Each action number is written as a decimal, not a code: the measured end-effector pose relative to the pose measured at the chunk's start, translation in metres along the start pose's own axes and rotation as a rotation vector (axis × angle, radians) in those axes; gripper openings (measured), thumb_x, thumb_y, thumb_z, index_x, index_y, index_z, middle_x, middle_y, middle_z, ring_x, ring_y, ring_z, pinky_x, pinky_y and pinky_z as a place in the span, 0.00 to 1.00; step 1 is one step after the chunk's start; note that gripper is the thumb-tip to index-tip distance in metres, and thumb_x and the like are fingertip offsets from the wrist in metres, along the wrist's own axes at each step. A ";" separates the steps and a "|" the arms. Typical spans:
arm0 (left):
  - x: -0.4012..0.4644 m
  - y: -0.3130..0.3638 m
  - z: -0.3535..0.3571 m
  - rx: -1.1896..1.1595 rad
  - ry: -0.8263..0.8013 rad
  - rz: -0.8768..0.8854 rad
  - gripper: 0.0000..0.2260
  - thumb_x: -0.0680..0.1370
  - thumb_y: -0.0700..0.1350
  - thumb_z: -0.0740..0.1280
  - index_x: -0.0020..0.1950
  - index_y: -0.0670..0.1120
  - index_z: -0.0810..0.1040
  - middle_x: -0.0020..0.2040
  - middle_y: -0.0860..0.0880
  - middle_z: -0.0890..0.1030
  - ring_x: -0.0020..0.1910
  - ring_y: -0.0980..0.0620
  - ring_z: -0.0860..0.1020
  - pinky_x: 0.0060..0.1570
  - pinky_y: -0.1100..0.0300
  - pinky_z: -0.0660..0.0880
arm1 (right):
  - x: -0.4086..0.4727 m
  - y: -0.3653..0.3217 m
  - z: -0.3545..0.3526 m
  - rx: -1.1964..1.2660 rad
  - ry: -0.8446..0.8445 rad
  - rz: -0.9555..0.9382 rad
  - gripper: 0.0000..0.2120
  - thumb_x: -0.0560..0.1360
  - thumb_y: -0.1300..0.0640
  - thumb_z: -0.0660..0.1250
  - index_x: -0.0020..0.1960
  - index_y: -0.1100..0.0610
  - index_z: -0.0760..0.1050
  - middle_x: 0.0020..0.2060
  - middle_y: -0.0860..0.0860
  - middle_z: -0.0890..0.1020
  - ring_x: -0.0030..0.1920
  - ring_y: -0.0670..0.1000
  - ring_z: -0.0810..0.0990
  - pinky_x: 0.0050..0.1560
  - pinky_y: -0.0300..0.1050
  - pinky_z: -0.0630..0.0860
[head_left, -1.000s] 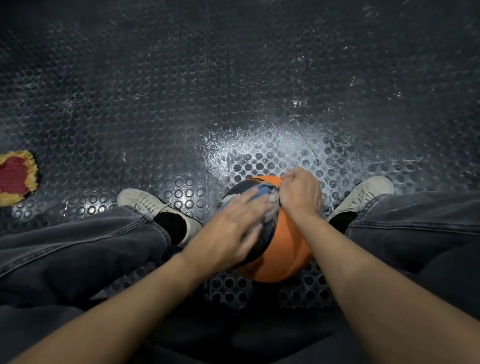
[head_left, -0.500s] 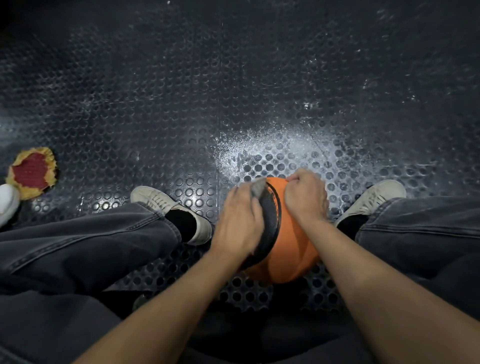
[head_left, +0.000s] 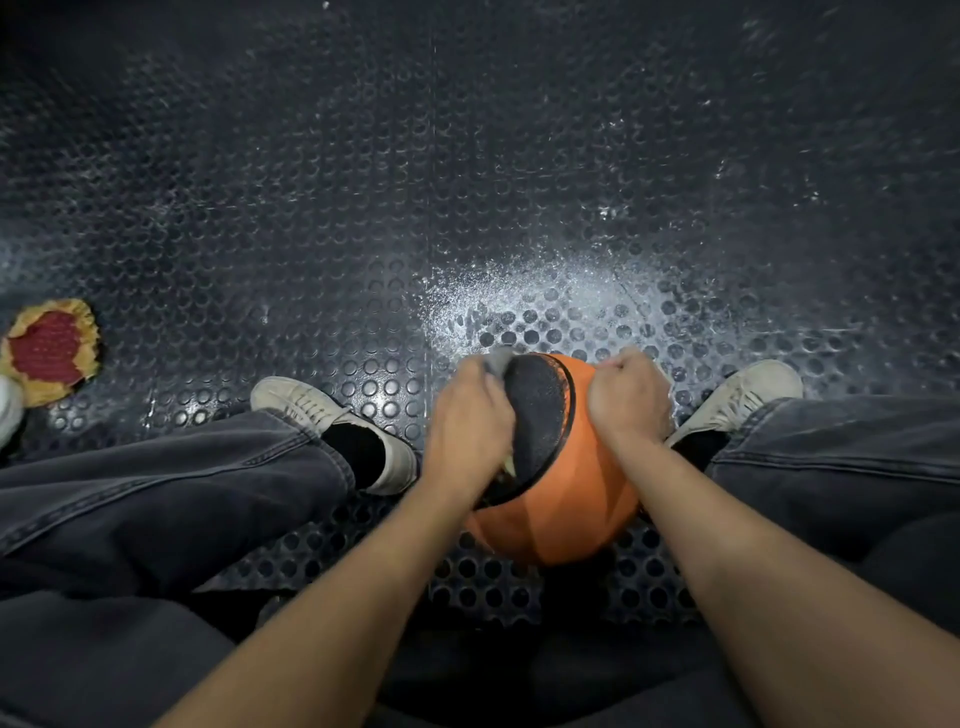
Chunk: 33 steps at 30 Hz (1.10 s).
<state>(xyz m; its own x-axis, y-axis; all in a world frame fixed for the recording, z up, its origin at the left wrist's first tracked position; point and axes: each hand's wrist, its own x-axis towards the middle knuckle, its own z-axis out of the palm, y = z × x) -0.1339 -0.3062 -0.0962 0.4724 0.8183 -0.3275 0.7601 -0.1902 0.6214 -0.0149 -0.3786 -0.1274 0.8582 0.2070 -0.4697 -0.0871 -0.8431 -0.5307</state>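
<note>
From the head camera, looking down between the knees, the person sits low with the ball (head_left: 571, 499) on the studded rubber floor (head_left: 363, 208) between their shoes. It is orange with a black panel turned upward.

The left hand (head_left: 467, 431) lies over the black panel's left edge. Its fingers are curled round a grey cloth (head_left: 496, 361), a corner of which pokes out above the knuckles. It looks to me like a wiping stroke on the ball.

The right hand (head_left: 628, 400) sits on the upper right of the ball with its fingers bunched downward. I cannot tell whether it pinches anything or only braces the ball.

A pale, powdery or wet patch (head_left: 519, 291) spreads over the floor just beyond the ball. Well off to the left lies a red-and-yellow pad (head_left: 49, 353).

My worry is the ball itself. It is round and sits on raised studs, so a hard stroke from the left could roll it out from under the bracing hand, toward the right shoe (head_left: 743, 395). If that patch is wet, the ball may skid as well. The cloth is mostly buried under the palm, so it could bunch up and leave bare skin rubbing the panel. The far underside is hidden, and dirt there could easily be missed.
</note>
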 end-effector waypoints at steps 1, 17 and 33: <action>0.015 -0.005 -0.003 -0.031 -0.014 -0.106 0.13 0.82 0.42 0.54 0.61 0.41 0.74 0.58 0.40 0.78 0.59 0.41 0.75 0.53 0.56 0.66 | -0.002 0.000 -0.001 -0.010 0.009 0.005 0.09 0.80 0.60 0.56 0.45 0.57 0.73 0.49 0.53 0.77 0.48 0.56 0.72 0.58 0.54 0.71; 0.016 -0.069 -0.014 -0.945 -0.050 -0.483 0.10 0.79 0.43 0.63 0.56 0.44 0.82 0.52 0.50 0.85 0.53 0.51 0.82 0.58 0.53 0.76 | -0.004 0.039 0.001 0.418 -0.540 0.353 0.19 0.73 0.36 0.61 0.40 0.52 0.75 0.35 0.52 0.81 0.39 0.55 0.77 0.43 0.47 0.73; -0.002 -0.040 -0.001 -0.216 0.089 0.138 0.15 0.82 0.52 0.60 0.67 0.52 0.74 0.58 0.58 0.76 0.56 0.61 0.74 0.55 0.64 0.69 | -0.013 0.003 0.005 0.078 -0.141 -0.134 0.21 0.80 0.43 0.53 0.70 0.42 0.71 0.68 0.48 0.75 0.67 0.53 0.72 0.71 0.60 0.65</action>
<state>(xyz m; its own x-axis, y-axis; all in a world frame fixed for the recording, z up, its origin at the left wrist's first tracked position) -0.1661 -0.2993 -0.1197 0.5166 0.8390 -0.1708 0.5737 -0.1910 0.7965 -0.0285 -0.3812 -0.1267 0.7862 0.3863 -0.4823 -0.0207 -0.7636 -0.6454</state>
